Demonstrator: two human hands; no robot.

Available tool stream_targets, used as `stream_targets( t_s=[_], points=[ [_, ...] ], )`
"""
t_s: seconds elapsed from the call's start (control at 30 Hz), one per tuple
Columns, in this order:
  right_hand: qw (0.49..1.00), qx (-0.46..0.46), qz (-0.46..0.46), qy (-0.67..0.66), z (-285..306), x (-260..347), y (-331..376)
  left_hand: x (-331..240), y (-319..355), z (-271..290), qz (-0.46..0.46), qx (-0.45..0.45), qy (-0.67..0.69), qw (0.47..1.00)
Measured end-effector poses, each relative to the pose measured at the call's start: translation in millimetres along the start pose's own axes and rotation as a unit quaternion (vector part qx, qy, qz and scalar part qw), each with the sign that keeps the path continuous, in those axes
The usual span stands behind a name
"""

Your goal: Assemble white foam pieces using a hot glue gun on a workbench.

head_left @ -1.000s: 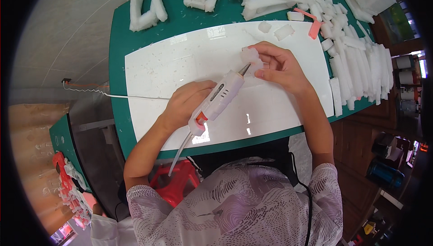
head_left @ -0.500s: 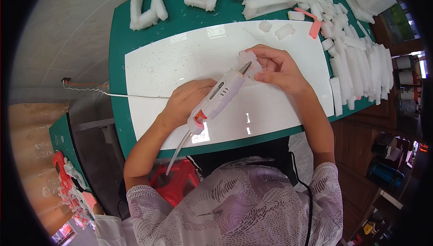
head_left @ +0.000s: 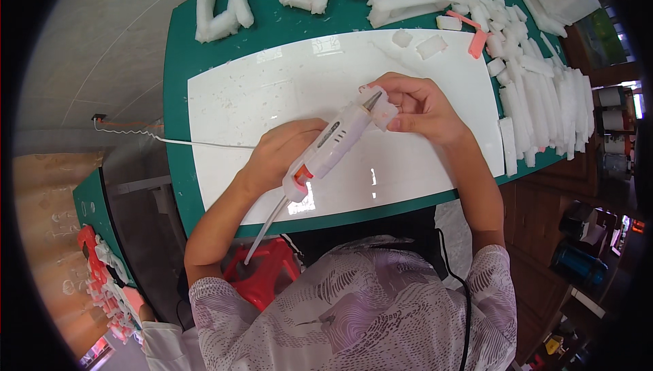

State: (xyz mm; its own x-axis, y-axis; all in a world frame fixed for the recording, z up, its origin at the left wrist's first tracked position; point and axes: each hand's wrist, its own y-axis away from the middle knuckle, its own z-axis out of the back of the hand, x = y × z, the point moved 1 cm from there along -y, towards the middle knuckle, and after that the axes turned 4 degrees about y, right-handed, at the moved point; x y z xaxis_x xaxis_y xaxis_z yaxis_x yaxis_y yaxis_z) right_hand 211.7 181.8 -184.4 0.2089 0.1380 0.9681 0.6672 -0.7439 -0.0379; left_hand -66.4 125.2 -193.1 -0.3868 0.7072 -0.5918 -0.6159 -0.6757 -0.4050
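My left hand (head_left: 286, 150) is wrapped round the handle of a white hot glue gun (head_left: 330, 143), which slants up to the right over a white board (head_left: 245, 106). A clear glue stick (head_left: 266, 229) sticks out of its back end. In my right hand (head_left: 422, 109) a small piece of white foam (head_left: 385, 111) is pinched between thumb and fingers. The gun's metal nozzle lies over the foam piece; whether it touches I cannot tell. Part of the foam is hidden behind the nozzle.
White foam frames (head_left: 221, 4) and a heap of foam strips (head_left: 544, 106) lie along the far and right sides of the green table (head_left: 178, 99). Two small foam pieces (head_left: 430, 46) and a pink tool (head_left: 478, 43) lie nearby. A white cord (head_left: 204, 144) crosses from the left.
The foam piece in my right hand has shifted slightly down and right and turned a little against the nozzle. My left hand and the glue gun stay nearly in place.
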Motion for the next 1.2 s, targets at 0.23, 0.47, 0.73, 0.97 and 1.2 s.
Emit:
stream_targets(
  t_s=[0.23,0.47,0.73,0.97,1.2],
  points=[
    [1.0,-0.006,-0.021,0.005,0.3,4.8,-1.4,0.7,6.8,4.2,0.031,-0.047,-0.003,0.998],
    [0.998,-0.061,0.014,-0.019,0.3,7.3,-0.2,1.8,1.6,1.6,-0.074,-0.072,-0.023,0.994],
    [0.998,-0.065,-0.006,0.007,2.4,6.3,0.1,5.0,1.9,0.0,-0.098,-0.075,-0.03,0.992],
    [0.998,-0.058,0.025,0.027,2.8,6.1,-1.3,-0.4,-0.2,1.9,-0.072,-0.059,-0.02,0.995],
    [0.995,-0.067,0.049,0.059,2.4,9.1,-2.0,-0.7,0.8,2.7,-0.077,-0.052,-0.028,0.995]
  ],
)
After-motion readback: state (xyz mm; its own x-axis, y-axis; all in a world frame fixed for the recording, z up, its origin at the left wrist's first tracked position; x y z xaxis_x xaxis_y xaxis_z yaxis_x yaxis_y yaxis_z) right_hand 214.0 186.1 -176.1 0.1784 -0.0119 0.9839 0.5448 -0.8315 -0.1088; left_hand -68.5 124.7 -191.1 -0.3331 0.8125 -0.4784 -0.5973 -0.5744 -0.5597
